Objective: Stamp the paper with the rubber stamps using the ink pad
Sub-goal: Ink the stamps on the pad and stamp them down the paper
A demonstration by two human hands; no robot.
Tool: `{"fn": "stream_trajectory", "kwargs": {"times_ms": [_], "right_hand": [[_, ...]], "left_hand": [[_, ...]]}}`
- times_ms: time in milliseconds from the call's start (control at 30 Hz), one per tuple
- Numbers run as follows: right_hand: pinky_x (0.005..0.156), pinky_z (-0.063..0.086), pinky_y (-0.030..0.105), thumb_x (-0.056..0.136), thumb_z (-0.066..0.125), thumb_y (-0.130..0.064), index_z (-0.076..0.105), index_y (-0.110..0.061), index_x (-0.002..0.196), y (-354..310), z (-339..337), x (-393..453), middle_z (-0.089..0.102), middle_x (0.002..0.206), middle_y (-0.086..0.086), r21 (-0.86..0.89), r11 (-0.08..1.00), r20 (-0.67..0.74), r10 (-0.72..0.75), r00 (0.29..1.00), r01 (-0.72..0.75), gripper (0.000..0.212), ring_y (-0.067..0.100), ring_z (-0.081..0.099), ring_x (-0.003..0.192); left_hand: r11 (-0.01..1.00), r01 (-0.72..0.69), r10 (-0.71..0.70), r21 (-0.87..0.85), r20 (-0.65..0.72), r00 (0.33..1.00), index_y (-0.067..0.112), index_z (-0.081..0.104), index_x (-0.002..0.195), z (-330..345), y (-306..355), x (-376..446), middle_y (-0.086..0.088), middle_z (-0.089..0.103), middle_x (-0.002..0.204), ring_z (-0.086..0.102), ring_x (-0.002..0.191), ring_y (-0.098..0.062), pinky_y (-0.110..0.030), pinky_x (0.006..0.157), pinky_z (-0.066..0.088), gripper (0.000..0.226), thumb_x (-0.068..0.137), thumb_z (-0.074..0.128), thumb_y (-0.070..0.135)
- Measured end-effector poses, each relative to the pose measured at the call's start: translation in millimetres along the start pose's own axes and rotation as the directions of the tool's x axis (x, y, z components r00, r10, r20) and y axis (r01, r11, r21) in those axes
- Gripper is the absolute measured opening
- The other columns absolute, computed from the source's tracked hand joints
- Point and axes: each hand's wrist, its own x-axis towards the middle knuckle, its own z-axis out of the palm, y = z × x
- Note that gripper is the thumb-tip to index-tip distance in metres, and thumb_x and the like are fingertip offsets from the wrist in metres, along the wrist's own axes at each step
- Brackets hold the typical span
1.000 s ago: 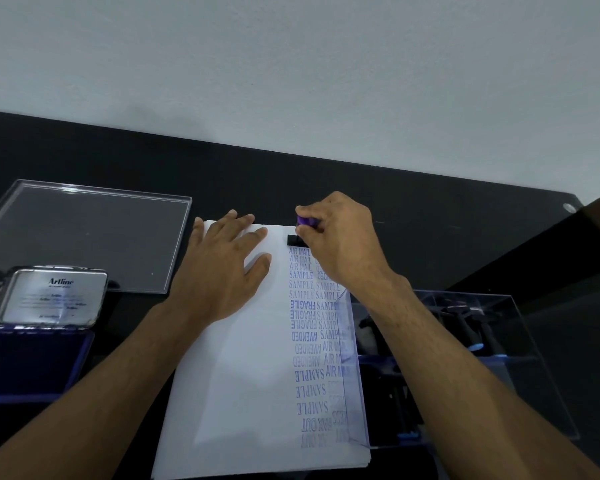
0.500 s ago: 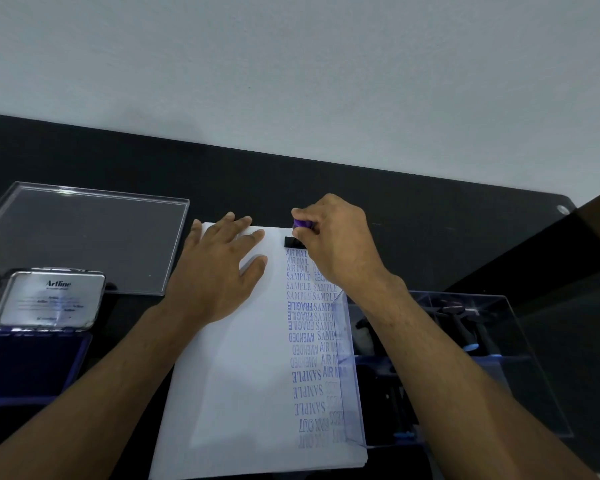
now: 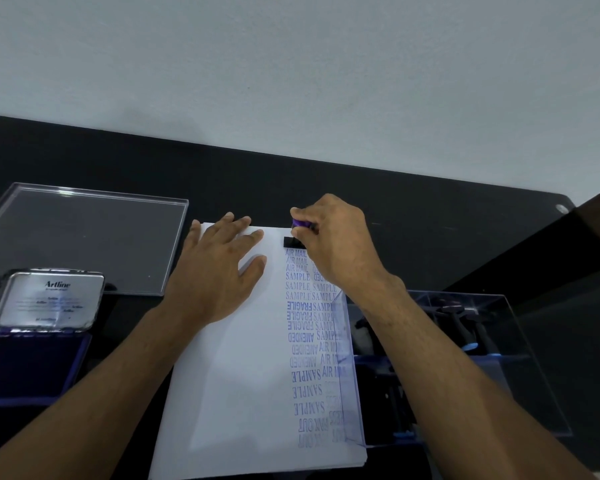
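The stamp (image 3: 294,237) is gripped by the right hand (image 3: 336,244) at the paper's (image 3: 236,375) 12 o'clock edge (base down); the paper is pressed by the flat left hand (image 3: 219,271).

bare counter (image 3: 413,237) lies beyond the paper (image 3: 243,375) — the clear lid (image 3: 84,237) and ink pad (image 3: 32,365) block the left, the clear stamp box (image 3: 499,368) crowds the right.

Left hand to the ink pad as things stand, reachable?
Probably yes: the left hand lies flat on the paper, holding nothing, and the open ink pad sits uncovered to its left.
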Motion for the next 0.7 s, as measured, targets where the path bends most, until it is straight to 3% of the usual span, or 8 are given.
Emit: {"fn": "stream_trajectory", "kwargs": {"times_ms": [167,700], "right_hand": [[0.09,0.052,0.025,0.091,0.07,-0.025,0.071,-0.02,0.117,1.7,0.4,-1.7,0.062,0.113,-0.003,0.014,1.0,-0.025,-0.009,1.0,0.009,0.027,0.011,0.06,0.096],[0.089,0.044,0.018,0.094,0.065,-0.025,0.066,-0.018,0.126,3.1,-0.2,-0.7,0.061,0.118,0.001,0.009,1.0,-0.011,-0.019,1.0,0.019,0.033,0.011,0.058,0.101]], "left_hand": [[1.0,0.003,-0.003,-0.006,-0.001,1.0,0.028,0.051,0.146,2.0,-0.3,0.6,0.002,0.039,0.159,0.026,0.151,-0.02,-0.059,0.123,0.013,0.067,0.095,0.027,0.062],[1.0,0.001,-0.001,-0.011,-0.004,1.0,0.028,0.05,0.147,0.6,-0.2,0.2,0.002,0.038,0.159,0.024,0.152,-0.018,-0.058,0.123,0.013,0.07,0.094,0.023,0.063]]}}
